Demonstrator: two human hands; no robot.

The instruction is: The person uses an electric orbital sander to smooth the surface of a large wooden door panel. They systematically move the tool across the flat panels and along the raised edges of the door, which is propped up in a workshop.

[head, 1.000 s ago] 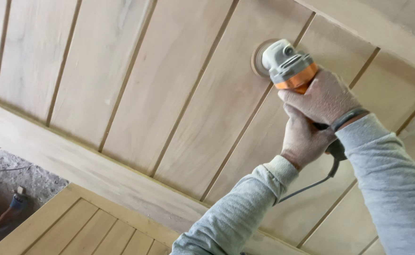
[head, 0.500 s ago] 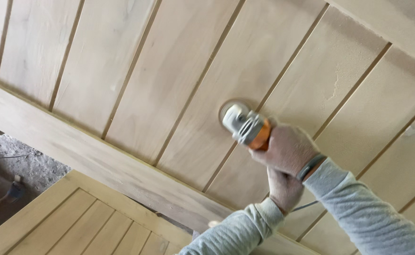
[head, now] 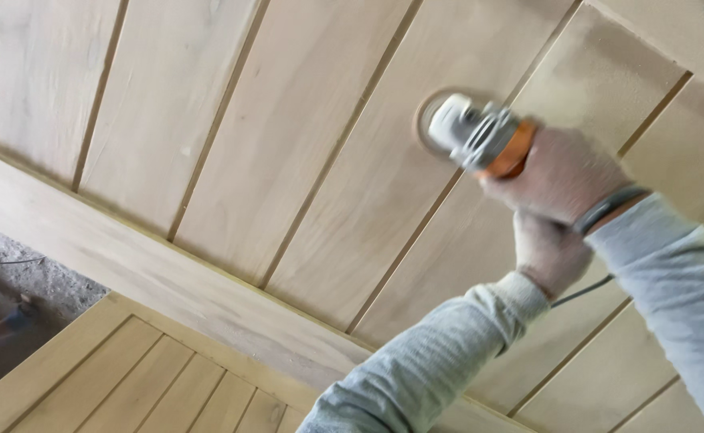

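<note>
A grey and orange angle grinder (head: pixel 474 135) with a round sanding disc presses flat against a pale wooden plank panel (head: pixel 288 144). My right hand (head: pixel 564 176), in a dusty glove, grips the grinder's body just behind the orange ring. My left hand (head: pixel 548 252), also gloved, holds the rear of the tool below the right hand. A thin grey power cord (head: pixel 580 293) trails from beneath my hands. Both arms wear grey sleeves.
A wide wooden rail (head: pixel 127 265) crosses below the planks. A second slatted wooden panel (head: pixel 135 377) lies at the lower left. Rough grey ground (head: pixel 23 281) with a dim object shows at the left edge.
The grinder and both hands have moved up and to the right along the plank, back from the lower middle position of half a second ago.
</note>
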